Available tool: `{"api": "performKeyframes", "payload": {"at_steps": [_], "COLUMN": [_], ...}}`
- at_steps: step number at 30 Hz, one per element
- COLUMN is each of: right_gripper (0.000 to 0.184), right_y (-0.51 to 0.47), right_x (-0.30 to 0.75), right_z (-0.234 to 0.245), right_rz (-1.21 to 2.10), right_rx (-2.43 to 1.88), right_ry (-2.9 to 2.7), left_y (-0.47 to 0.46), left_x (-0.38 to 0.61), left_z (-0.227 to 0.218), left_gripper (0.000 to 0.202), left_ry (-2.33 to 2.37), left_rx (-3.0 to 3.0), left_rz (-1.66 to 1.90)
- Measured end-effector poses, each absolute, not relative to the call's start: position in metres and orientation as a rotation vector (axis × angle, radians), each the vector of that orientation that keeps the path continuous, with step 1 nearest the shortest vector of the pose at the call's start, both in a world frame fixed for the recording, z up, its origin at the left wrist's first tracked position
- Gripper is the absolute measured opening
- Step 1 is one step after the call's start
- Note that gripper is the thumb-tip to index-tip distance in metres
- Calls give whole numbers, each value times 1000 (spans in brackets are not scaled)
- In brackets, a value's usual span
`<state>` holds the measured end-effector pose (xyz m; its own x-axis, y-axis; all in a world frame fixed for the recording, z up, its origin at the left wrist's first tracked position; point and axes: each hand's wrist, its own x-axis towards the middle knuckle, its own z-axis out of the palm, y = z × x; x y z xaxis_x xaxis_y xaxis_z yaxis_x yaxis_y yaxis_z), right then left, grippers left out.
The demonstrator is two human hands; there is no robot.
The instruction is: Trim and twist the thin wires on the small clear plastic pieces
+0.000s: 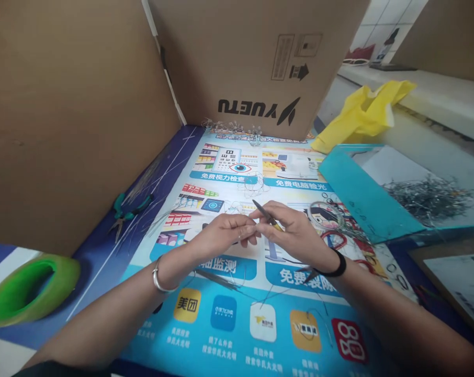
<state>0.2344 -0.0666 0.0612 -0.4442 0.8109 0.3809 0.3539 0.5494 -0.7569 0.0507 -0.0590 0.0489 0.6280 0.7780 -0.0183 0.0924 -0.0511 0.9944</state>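
Observation:
My left hand (234, 229) is closed in a pinch above the printed poster sheet (240, 285), its fingertips meeting those of my right hand. Whatever is pinched there is too fine to make out; thin wire lies just behind. Across the palm of my right hand (290, 230) rests a slim tool with a dark pointed tip (261, 208) and a yellow part, its kind partly hidden by the fingers. Thin wire pieces (217, 279) lie on the sheet below my hands. Beyond them is a loose tangle of wire (253, 184).
Cardboard walls (237, 63) stand behind and left. Teal-handled pliers (123, 212) and a green tape roll (33, 288) lie left. Right are a blue box (370, 199) holding tangled wire (429, 199), a yellow bag (362, 115) and red-handled scissors (335, 240).

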Motion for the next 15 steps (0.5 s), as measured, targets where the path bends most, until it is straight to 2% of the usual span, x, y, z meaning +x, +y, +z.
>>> {"api": "performKeyframes", "payload": {"at_steps": [7,9,12,15], "right_gripper": [17,19,18,18], "right_y": [-66,-64,-58,-51], "right_x": [237,240,244,244], "right_z": [58,59,62,62], "right_rz": [903,914,876,863], "right_rx": [-986,-1067,-1186,-1253], "right_ry": [-1967,-1951,-1986,-2068], "left_y": [-56,-48,-33,-21], "left_x": [61,55,42,35], "left_z": [41,45,58,69], "left_gripper": [33,31,25,21], "left_ry": [669,706,842,864], "left_rx": [1373,1477,1671,1944], "left_rz": [565,519,722,751]}}
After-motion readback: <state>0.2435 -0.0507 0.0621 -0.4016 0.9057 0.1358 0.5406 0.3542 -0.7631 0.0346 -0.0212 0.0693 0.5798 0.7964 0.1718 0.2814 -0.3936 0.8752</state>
